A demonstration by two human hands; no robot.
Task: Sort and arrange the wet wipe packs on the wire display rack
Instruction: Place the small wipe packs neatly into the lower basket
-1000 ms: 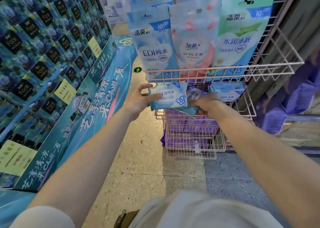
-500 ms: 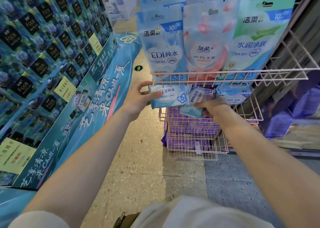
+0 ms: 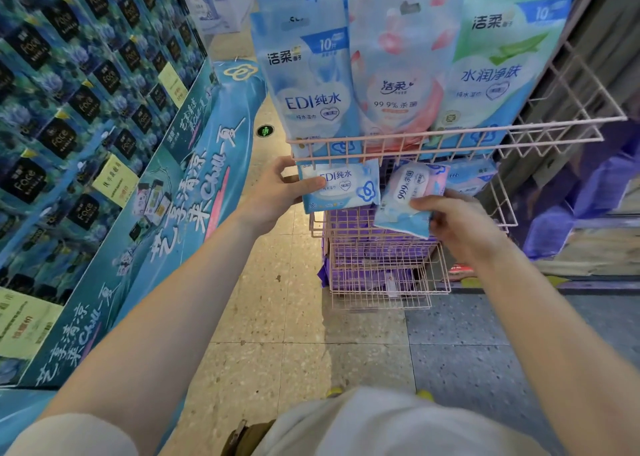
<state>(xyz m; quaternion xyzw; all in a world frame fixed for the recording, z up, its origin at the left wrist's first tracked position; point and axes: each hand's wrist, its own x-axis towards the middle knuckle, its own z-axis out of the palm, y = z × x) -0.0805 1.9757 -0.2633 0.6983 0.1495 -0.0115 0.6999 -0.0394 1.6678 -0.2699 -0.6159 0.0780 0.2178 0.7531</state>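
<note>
Pink wire rack (image 3: 571, 123): three tall packs (image 3: 398, 84) in top basket, small blue pack (image 3: 471, 178) mid-shelf, purple packs (image 3: 367, 275) below.

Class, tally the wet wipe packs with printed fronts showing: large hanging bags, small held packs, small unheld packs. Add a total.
Large hanging bags: 3 (blue bag, pink bag, green bag)
Small held packs: 2 (EDI pack, left hand; 99.9% pack, right hand)
Small unheld packs: 1 (basket pack)
Total: 6
</note>
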